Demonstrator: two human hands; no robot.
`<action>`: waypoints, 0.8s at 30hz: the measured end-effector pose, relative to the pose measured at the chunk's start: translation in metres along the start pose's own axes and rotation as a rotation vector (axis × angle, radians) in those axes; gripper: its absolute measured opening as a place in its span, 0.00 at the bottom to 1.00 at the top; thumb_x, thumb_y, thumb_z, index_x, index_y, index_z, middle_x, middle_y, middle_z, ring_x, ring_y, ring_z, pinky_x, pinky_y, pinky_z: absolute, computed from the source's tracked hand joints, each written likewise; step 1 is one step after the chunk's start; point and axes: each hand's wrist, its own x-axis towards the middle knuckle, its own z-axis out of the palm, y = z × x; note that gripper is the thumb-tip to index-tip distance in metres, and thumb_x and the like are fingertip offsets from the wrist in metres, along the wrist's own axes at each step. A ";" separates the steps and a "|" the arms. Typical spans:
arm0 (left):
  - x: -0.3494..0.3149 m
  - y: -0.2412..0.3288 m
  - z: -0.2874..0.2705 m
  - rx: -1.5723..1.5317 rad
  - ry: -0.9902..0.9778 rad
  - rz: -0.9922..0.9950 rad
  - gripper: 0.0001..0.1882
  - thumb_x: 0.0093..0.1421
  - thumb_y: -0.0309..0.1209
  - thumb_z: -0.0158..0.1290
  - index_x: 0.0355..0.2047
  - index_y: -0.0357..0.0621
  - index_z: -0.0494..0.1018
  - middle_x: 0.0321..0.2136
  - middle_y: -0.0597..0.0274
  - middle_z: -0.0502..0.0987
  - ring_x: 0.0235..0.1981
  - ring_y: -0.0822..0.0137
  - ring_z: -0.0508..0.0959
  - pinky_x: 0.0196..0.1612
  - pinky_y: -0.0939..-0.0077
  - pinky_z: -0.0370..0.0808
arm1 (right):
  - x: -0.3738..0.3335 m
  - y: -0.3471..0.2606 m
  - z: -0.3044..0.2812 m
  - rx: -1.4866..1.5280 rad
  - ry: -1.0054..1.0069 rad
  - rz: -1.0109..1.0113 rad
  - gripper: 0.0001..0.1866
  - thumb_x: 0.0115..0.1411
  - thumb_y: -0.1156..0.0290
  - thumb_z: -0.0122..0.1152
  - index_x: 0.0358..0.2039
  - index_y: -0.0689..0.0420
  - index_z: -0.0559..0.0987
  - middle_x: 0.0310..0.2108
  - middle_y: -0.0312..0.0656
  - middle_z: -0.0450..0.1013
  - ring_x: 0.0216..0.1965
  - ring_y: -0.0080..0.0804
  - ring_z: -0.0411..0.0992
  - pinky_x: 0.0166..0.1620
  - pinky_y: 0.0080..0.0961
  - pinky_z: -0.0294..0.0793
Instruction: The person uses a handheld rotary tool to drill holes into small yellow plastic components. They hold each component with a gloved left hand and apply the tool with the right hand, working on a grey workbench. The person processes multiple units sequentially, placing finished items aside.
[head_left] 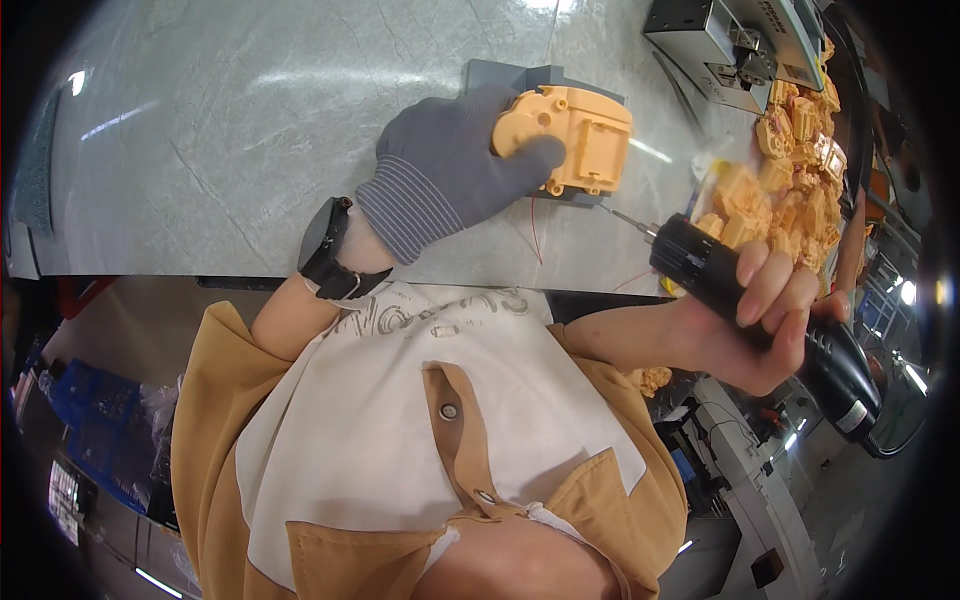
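Note:
My left hand (455, 160), in a grey knitted glove, grips an orange-yellow plastic housing (600, 145) by its left end, the thumb lying across its face. The housing has a rectangular recess and small screw posts, and it rests on a dark grey fixture block (497, 74). Bare, my right hand (770, 320) wraps round a black electric screwdriver (700, 262). Its thin metal bit points up and left toward the housing's lower right corner, apart from it. Thin red wire (536, 232) hangs out below the fixture.
Many similar orange-yellow housings (790, 190) lie heaped along the right side of the table. Behind them stands a metal machine (735, 55), probably a screw feeder. A cable runs from the screwdriver's rear end. The grey marbled tabletop (220, 150) ends at a front edge near my body.

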 end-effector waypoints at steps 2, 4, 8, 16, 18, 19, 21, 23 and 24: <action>0.002 0.008 -0.004 0.107 0.015 -0.010 0.29 0.51 0.53 0.52 0.39 0.37 0.72 0.22 0.57 0.77 0.22 0.67 0.78 0.27 0.75 0.75 | -0.001 0.000 0.001 0.010 0.032 -0.018 0.21 0.53 0.74 0.47 0.50 0.55 0.65 0.18 0.32 0.58 0.17 0.23 0.59 0.27 0.27 0.60; 0.006 0.017 -0.003 0.262 0.044 -0.035 0.30 0.50 0.54 0.53 0.40 0.38 0.72 0.22 0.57 0.78 0.23 0.67 0.79 0.28 0.75 0.75 | -0.002 0.000 0.001 0.013 0.036 -0.023 0.21 0.53 0.74 0.47 0.50 0.55 0.65 0.18 0.32 0.58 0.17 0.23 0.59 0.27 0.27 0.60; 0.012 0.004 0.001 0.063 0.042 -0.011 0.30 0.49 0.54 0.53 0.39 0.38 0.72 0.23 0.57 0.78 0.24 0.67 0.79 0.28 0.75 0.75 | 0.000 0.000 -0.002 0.006 0.000 -0.005 0.21 0.53 0.74 0.47 0.50 0.55 0.64 0.18 0.32 0.58 0.17 0.23 0.59 0.28 0.27 0.60; 0.013 -0.006 0.012 -0.106 0.158 0.062 0.29 0.48 0.53 0.54 0.38 0.38 0.72 0.23 0.57 0.77 0.24 0.68 0.79 0.29 0.76 0.75 | 0.002 0.005 0.008 0.048 -0.023 0.073 0.21 0.50 0.76 0.49 0.47 0.54 0.66 0.18 0.32 0.60 0.17 0.22 0.59 0.30 0.26 0.59; 0.013 -0.009 0.011 -0.062 0.145 0.060 0.28 0.48 0.52 0.55 0.37 0.38 0.72 0.23 0.58 0.77 0.24 0.69 0.79 0.28 0.77 0.75 | -0.004 0.012 0.013 0.058 -0.044 0.061 0.23 0.53 0.75 0.48 0.52 0.52 0.61 0.18 0.34 0.59 0.17 0.26 0.61 0.29 0.29 0.63; 0.015 -0.009 0.010 -0.041 0.130 0.068 0.28 0.48 0.51 0.55 0.37 0.38 0.72 0.23 0.58 0.77 0.24 0.69 0.78 0.28 0.77 0.75 | -0.004 0.012 0.017 0.032 -0.082 0.085 0.22 0.53 0.75 0.47 0.50 0.52 0.63 0.18 0.33 0.60 0.17 0.24 0.60 0.30 0.28 0.62; 0.020 -0.005 0.001 -0.068 0.010 0.058 0.28 0.48 0.51 0.56 0.37 0.38 0.73 0.23 0.58 0.77 0.24 0.70 0.78 0.27 0.78 0.75 | -0.005 0.013 0.027 -0.017 -0.158 0.136 0.20 0.51 0.75 0.47 0.47 0.54 0.66 0.18 0.32 0.61 0.18 0.22 0.60 0.30 0.26 0.59; 0.022 -0.003 -0.007 -0.075 -0.084 0.052 0.28 0.47 0.52 0.56 0.37 0.38 0.73 0.23 0.58 0.77 0.24 0.71 0.78 0.27 0.79 0.75 | -0.009 0.020 0.032 -0.050 -0.175 0.114 0.20 0.52 0.76 0.46 0.48 0.54 0.66 0.18 0.33 0.60 0.17 0.23 0.59 0.29 0.27 0.60; 0.023 -0.002 -0.009 -0.068 -0.121 0.058 0.28 0.47 0.52 0.56 0.37 0.38 0.73 0.23 0.58 0.77 0.24 0.71 0.78 0.27 0.79 0.75 | -0.010 0.022 0.034 -0.067 -0.193 0.120 0.21 0.52 0.76 0.46 0.48 0.53 0.66 0.18 0.33 0.59 0.17 0.23 0.59 0.29 0.27 0.60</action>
